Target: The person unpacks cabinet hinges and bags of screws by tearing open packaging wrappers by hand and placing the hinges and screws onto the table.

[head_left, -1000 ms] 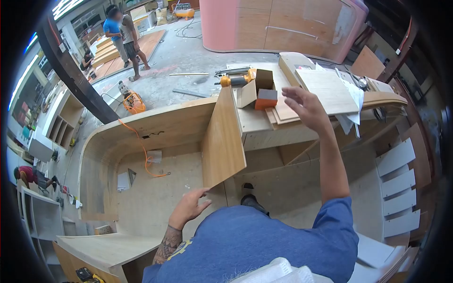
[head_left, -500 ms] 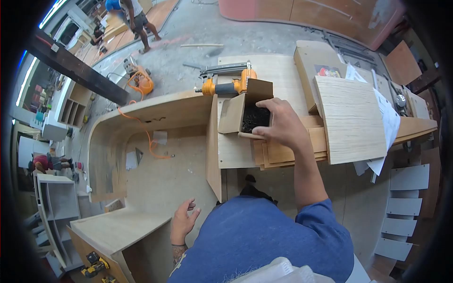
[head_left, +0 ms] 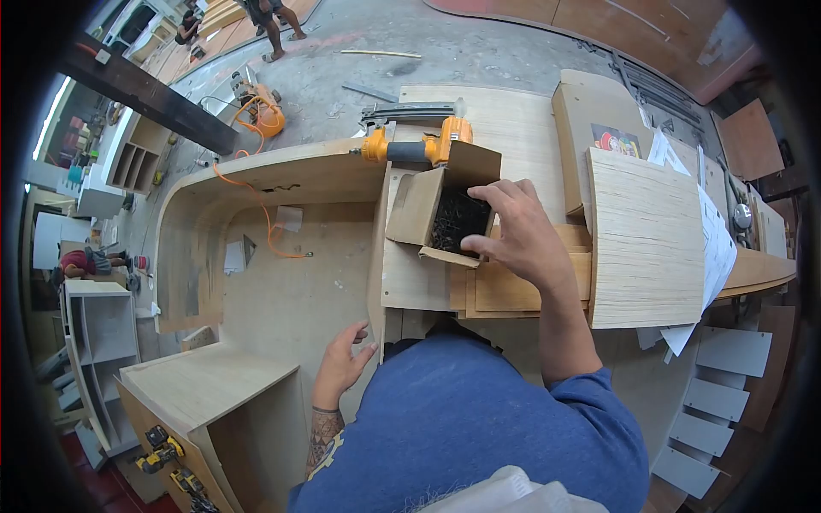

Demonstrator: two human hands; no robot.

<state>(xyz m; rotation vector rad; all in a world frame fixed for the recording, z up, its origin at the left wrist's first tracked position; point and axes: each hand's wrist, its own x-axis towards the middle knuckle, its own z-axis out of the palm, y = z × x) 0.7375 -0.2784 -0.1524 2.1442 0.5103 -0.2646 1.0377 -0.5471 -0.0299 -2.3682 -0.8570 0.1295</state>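
A grey concrete floor [head_left: 325,103] spreads behind everything, with a curved wooden shell [head_left: 192,231] standing on it at the left, its bent wall closing round a pale base. To its right stands the wooden counter [head_left: 415,278], its pale top partly covered. The person's blue shirt [head_left: 479,410] fills the bottom middle, near the counter's front edge. A pale grained panel [head_left: 646,244] lies at the right of the counter, just beside a long cardboard box [head_left: 590,128] and overlapping white papers [head_left: 717,244]. Thin brown boards [head_left: 517,286] are stacked left of the panel. An orange and black nail gun [head_left: 415,151] lies on its side just behind the small cardboard box [head_left: 416,208], which sits on the counter with its flaps spread and its mouth toward the person. The right hand [head_left: 522,231] is at the mouth's right side, thumb and fingers set wide apart; whether it grips the box's edge cannot be told. The left hand [head_left: 344,369] hangs near the counter's left end, fingers loosely bent and parted, seemingly free. Smallest are the dark, thin pieces [head_left: 456,218] heaped inside the small box, too fine to identify.
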